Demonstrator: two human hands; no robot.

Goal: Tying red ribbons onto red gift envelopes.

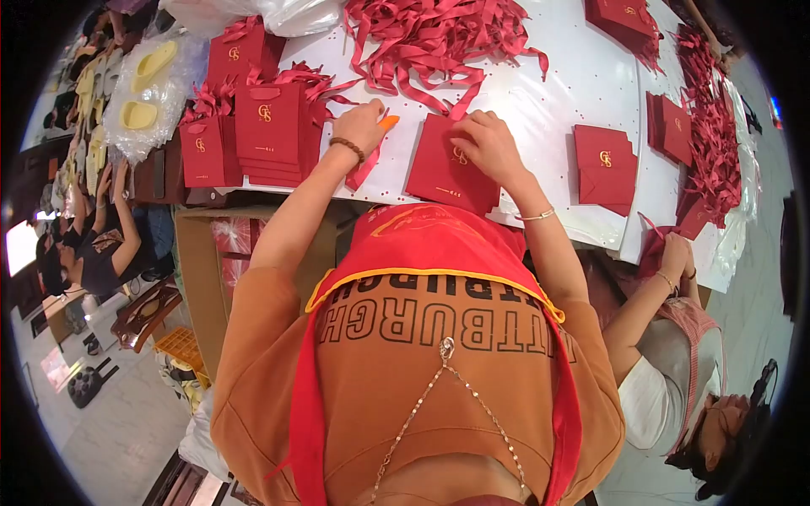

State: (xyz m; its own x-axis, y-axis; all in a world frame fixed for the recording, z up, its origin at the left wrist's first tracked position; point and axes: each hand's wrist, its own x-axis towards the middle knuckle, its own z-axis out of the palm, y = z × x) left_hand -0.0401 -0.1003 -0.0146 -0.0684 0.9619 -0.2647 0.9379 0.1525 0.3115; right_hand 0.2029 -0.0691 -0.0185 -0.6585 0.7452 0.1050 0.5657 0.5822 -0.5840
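Note:
A flat red paper bag with gold print lies at the table's front edge, before my body. My right hand rests over its upper part, fingers curled in a pinch at the bag; the fingertips are partly hidden. To the left, my left hand is closed on a small orange tool, whose kind I cannot make out. A red ribbon hangs down beside that hand's wrist. Next to my left forearm stand stacks of finished-looking red bags with ribbon handles.
A large heap of red ribbons lies at the far middle of the white table. More red bags lie to the right. There a co-worker's hands hold a red bag. A cardboard box stands below the table's left edge.

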